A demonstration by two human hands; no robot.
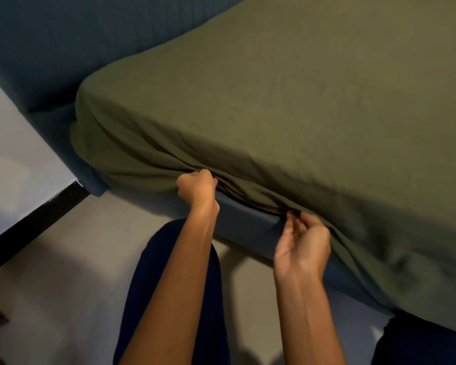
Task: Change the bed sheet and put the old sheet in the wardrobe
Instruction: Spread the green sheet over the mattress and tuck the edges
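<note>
An olive green sheet [287, 101] covers the mattress, pulled over its near left corner and bunched into folds along the near side. My left hand [198, 187] is a closed fist gripping a fold of the sheet at the mattress's lower edge. My right hand [302, 245] is palm up a little to the right, fingers curled, its fingertips touching the sheet's hem where it meets the dark blue bed frame [245, 219]. The hem under the mattress is hidden.
A dark blue padded headboard [63, 43] runs along the back left. A white wall with a black skirting [24, 219] stands at the left. Pale floor tiles [71, 272] lie below, with my dark trouser legs [177, 272] close to the bed.
</note>
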